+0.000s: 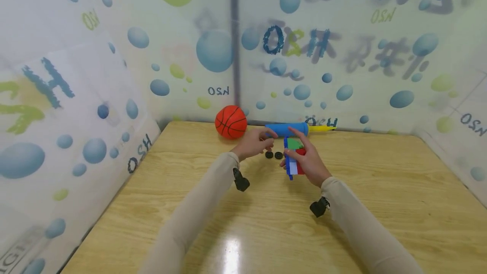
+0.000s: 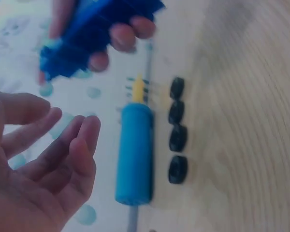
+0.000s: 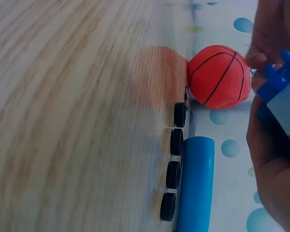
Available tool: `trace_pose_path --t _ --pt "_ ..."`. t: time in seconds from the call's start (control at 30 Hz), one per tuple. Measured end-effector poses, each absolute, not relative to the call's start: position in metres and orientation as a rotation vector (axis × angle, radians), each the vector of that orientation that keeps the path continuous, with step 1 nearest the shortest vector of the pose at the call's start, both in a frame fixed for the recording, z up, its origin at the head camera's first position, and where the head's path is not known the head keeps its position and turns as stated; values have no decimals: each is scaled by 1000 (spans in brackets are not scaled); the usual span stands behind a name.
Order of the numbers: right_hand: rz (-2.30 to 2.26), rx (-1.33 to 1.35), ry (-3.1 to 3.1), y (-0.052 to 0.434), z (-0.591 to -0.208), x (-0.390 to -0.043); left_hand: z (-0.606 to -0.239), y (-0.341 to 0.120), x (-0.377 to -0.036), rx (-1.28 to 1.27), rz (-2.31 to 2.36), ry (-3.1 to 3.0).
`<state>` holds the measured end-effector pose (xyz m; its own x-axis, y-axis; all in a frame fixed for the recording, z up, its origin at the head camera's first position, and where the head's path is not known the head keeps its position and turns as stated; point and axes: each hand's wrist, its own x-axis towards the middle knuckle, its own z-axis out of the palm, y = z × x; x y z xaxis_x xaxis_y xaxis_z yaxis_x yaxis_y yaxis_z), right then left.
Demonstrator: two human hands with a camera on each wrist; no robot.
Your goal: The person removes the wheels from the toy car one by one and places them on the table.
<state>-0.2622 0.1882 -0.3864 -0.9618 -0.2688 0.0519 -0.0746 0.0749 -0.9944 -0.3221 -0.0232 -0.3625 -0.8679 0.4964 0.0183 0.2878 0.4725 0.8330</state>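
Right hand (image 1: 306, 162) grips a blue-white-red-green plastic brick block (image 1: 294, 160) – left hand (image 1: 253, 143) loose-fingered, holding nothing, near the blue-and-yellow hand pump (image 1: 293, 129).

Both arms wore long, close-fitting beige sleeves (image 1: 198, 206) reaching to the wrists. A small black camera unit (rounded, strapped underneath) sat at each wrist (image 1: 241, 180). The hands (image 1: 253, 143) were bare, without rings or gloves.

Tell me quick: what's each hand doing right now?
Left hand: open, fingers relaxed, holding nothing, near the blue pump.
Right hand: gripping the block assembly of blue, green, red and white bricks.
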Motion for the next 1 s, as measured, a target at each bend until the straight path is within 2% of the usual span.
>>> trace_pose_path --t 0.33,0.43,0.73,1.0 --pt "-1503 -454 2466 185 -377 -263 -340 -23 -295 1114 1143 2462" --pt "-1410 -535 2492 182 -374 -263 -342 -26 -292 1158 1107 2474" --pt "-1355 -694 2413 183 -371 -261 -354 -37 -287 1165 1245 2449" --pt "-1396 -761 2438 198 -377 -260 -366 -58 -280 979 1400 2526"
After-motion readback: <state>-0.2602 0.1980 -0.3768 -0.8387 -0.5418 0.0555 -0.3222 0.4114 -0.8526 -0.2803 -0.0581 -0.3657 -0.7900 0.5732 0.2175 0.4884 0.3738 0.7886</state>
